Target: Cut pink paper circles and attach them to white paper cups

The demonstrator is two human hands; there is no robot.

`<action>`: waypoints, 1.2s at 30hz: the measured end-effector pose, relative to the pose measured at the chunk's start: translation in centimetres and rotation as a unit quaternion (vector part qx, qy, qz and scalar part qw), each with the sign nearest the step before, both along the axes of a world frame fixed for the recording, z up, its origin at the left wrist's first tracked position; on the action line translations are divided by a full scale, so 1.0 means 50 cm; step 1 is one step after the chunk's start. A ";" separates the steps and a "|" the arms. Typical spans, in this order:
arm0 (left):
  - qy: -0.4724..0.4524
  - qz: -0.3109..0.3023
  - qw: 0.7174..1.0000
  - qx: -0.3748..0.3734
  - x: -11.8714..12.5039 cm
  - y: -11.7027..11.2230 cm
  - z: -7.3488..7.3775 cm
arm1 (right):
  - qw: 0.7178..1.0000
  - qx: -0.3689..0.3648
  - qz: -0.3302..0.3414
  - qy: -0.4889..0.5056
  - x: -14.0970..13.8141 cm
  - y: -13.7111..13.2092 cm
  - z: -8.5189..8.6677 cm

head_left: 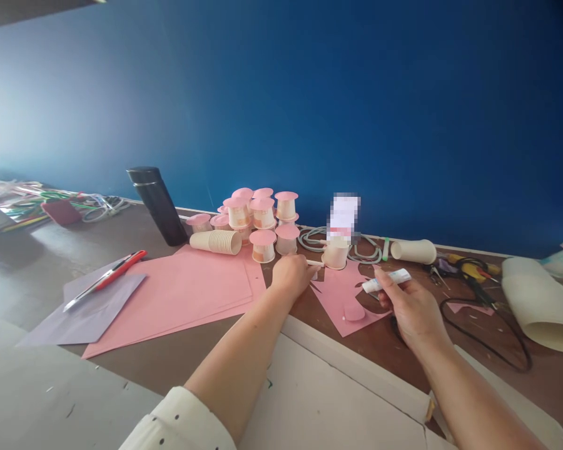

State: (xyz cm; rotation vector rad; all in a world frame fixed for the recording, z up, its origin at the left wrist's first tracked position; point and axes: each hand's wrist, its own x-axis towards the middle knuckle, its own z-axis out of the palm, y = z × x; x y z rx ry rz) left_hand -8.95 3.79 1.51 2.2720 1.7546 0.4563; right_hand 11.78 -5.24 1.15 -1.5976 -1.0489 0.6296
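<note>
My left hand (291,275) is closed, palm down, with its fingertips at the bottom rim of an upside-down paper cup (336,254); their exact hold is partly hidden. Between thumb and fingers, my right hand (415,309) grips a white glue stick (386,280), tilted above the table. Under and between the hands lies a cut-up pink paper sheet (340,290) with curved notches, and a pink paper disc (355,312) rests on it. Left of the cup, several upside-down paper cups topped with pink discs (263,238) stand grouped, some stacked.
A nested stack of cups (216,242) lies beside pink sheets (192,284). A red utility knife (106,279) rests on purple paper (98,312). Behind stands a black bottle (157,206). A blurred-out phone (344,215), cables (368,250) and a lying cup (413,251) are further right.
</note>
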 end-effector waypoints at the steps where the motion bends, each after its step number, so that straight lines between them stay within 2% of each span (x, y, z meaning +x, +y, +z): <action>1: 0.003 0.020 1.000 -0.006 0.009 -0.001 -0.003 | 1.000 0.002 0.002 0.007 -0.002 0.000 -0.002; 3: 0.011 0.041 0.999 -0.028 0.027 -0.003 -0.009 | 1.000 0.001 0.005 0.014 -0.008 0.000 -0.004; 6: 0.034 0.027 0.997 -0.060 0.043 -0.005 -0.017 | 1.000 -0.008 0.012 0.022 -0.015 0.001 -0.005; 9: 0.020 -0.008 1.000 -0.017 0.046 -0.010 -0.022 | 0.999 0.002 0.017 0.048 -0.017 0.004 -0.009; 12: -0.081 -0.103 0.990 0.046 0.046 -0.026 -0.018 | 0.996 0.037 0.021 0.079 -0.014 0.006 -0.013; 14: -0.174 -0.151 0.972 0.039 0.049 -0.041 -0.012 | 0.993 0.066 0.024 0.091 -0.012 0.006 -0.015; 16: -0.239 -0.174 0.955 0.021 0.056 -0.056 -0.007 | 0.992 0.085 0.025 0.085 -0.011 0.004 -0.014; 19: -0.293 -0.172 0.941 -0.003 0.065 -0.073 -0.002 | 0.994 0.094 0.019 0.061 -0.010 0.000 -0.012; 25: -0.331 -0.144 0.932 -0.037 0.067 -0.076 -0.003 | 0.996 0.087 0.003 0.025 -0.011 -0.002 -0.008; 36: -0.302 -0.160 0.940 -0.001 0.068 -0.074 -0.007 | 0.996 0.086 0.007 -0.016 -0.015 -0.005 -0.005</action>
